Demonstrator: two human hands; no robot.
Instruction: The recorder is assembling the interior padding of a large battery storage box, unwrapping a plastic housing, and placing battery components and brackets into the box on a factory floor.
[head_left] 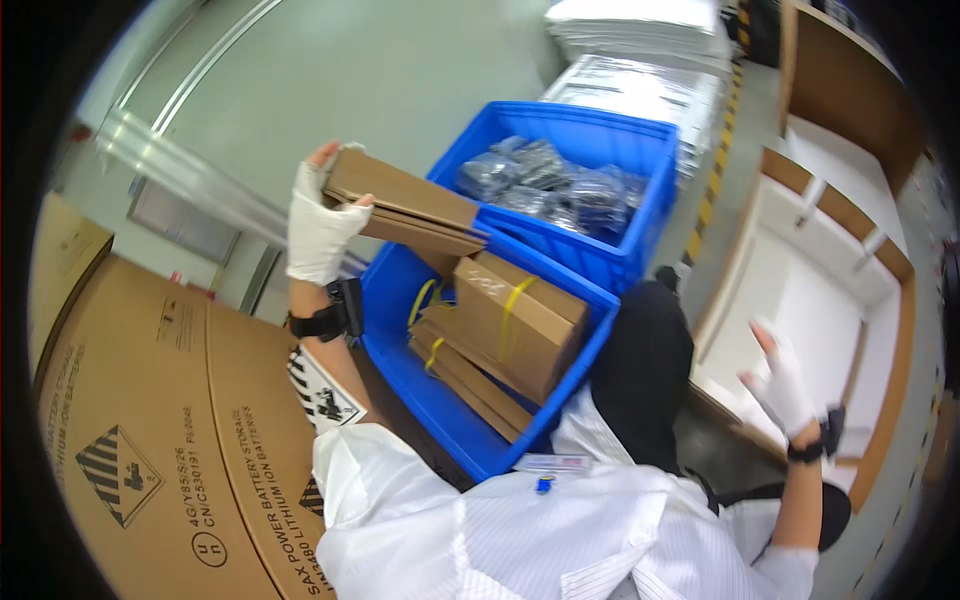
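Left hand (325, 225) pinches folded cardboard (405, 197) between thumb and fingers, over the far edge of the nearer blue bin (395, 345); right hand (782, 388), fingers spread

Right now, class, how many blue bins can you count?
2: the nearer bin holds strapped cardboard; the farther bin, beyond it, holds plastic-wrapped packets. Others could be hidden.

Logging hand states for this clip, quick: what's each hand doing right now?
Left hand: closed on folded cardboard, held above the blue bin.
Right hand: open, nothing visible in it.
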